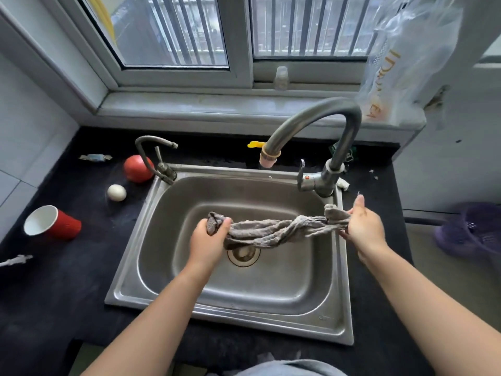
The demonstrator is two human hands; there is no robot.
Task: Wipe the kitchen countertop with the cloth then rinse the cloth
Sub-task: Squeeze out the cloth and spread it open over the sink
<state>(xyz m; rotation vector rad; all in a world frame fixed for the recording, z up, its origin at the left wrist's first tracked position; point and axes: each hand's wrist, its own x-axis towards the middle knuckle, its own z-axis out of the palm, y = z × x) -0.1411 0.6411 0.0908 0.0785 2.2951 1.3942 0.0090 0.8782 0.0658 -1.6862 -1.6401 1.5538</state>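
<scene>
A grey cloth is twisted into a rope and stretched across the steel sink, above the drain. My left hand grips its left end over the basin. My right hand grips its right end above the sink's right rim. The tall curved faucet arches over the back of the sink, its spout a little behind the cloth; no water is visible. The black countertop surrounds the sink.
Left of the sink lie a red cup on its side, a white egg, a tomato and a wrapped candy. A small second tap stands at the sink's back left. A purple basket is at right, a plastic bag hangs above.
</scene>
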